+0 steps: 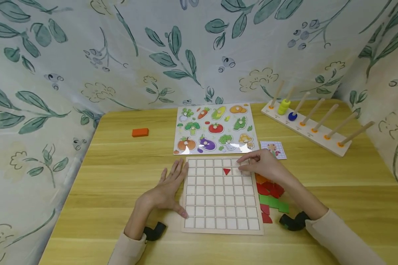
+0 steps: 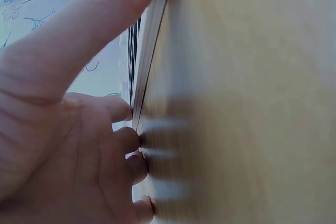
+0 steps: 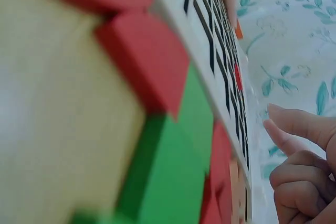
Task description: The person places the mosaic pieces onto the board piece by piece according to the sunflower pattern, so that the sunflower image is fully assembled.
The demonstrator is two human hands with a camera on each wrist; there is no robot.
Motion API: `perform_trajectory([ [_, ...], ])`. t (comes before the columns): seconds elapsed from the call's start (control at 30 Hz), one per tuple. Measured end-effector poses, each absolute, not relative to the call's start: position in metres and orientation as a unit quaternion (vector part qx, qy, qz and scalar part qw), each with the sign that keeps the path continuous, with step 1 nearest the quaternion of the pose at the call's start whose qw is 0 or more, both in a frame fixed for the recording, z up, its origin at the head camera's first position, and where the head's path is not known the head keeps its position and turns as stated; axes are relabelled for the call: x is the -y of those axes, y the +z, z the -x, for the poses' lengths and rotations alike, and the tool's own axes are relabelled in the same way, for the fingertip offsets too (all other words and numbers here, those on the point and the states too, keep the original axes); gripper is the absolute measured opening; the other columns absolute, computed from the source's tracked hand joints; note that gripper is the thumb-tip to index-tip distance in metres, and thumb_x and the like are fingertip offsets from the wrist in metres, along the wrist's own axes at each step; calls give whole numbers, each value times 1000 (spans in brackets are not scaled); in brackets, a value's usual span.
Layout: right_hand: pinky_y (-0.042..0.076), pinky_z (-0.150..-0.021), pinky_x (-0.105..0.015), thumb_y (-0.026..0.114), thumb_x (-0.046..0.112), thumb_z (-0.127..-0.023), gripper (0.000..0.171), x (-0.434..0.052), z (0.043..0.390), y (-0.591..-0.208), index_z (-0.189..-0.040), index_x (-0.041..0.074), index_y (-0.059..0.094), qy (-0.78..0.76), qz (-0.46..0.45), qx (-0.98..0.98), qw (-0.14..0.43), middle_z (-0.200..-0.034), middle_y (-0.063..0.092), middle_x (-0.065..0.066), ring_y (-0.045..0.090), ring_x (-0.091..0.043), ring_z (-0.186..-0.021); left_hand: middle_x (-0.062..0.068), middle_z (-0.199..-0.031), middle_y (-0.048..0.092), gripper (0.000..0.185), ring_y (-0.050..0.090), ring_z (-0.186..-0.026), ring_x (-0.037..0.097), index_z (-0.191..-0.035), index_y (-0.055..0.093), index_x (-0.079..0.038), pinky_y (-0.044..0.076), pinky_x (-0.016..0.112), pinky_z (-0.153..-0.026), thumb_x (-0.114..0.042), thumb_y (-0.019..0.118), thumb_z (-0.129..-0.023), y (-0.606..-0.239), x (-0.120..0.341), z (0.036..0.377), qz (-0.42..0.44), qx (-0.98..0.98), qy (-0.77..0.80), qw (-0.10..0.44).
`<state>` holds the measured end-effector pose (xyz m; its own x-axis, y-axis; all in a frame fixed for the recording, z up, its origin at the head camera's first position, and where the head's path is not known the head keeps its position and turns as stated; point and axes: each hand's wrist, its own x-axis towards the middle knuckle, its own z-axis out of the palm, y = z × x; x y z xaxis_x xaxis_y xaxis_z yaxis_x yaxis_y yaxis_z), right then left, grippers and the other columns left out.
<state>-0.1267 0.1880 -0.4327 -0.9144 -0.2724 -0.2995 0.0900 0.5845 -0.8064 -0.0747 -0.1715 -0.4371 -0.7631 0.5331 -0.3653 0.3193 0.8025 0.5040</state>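
A wooden grid board (image 1: 220, 195) lies in the middle of the table, and a single red triangle (image 1: 226, 171) sits in one of its upper cells. My left hand (image 1: 169, 187) lies flat on the table with straight fingers against the board's left edge (image 2: 152, 40). My right hand (image 1: 257, 165) hovers over the board's top right corner, its fingertips just right of the triangle and holding nothing. In the right wrist view the forefinger (image 3: 294, 121) is stretched out and the other fingers are curled. A pile of red, green and orange pieces (image 1: 270, 195) lies right of the board.
Behind the board lies a vegetable peg puzzle (image 1: 215, 129). A small pattern card (image 1: 273, 149) is to its right, and an orange block (image 1: 140, 132) sits at the far left. A peg rack (image 1: 308, 123) with yellow and blue rings stands at the back right. Leaf-print cloth surrounds the table.
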Motion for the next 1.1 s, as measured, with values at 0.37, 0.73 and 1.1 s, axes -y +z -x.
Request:
perform_trajectory([
  [0.37, 25, -55, -32, 81, 46, -88, 45, -253, 118, -437, -120, 14, 78, -415, -2, -888, 197, -69, 29, 4, 34, -17, -71, 14, -171, -26, 157, -19, -161, 34, -165, -10, -7, -9, 64, -128, -51, 97, -60, -436, 171, 75, -232, -914, 212, 258],
  [0.73, 24, -51, -30, 82, 41, -88, 49, -273, 116, -437, -126, 10, 74, -405, -21, -891, 206, -63, 33, 5, 33, -13, -59, 11, -171, -27, 158, -21, -160, 32, -164, -14, -8, -9, 63, -129, -53, 97, -60, -437, 171, 75, -232, -913, 209, 262],
  [1.1, 25, -50, -28, 81, 41, -89, 49, -280, 117, -440, -126, 10, 74, -396, -9, -895, 204, -63, 32, 5, 33, -12, -57, 13, -171, -25, 156, -19, -161, 34, -164, -11, -5, -9, 64, -128, -50, 97, -62, -434, 170, 75, -230, -911, 218, 265],
])
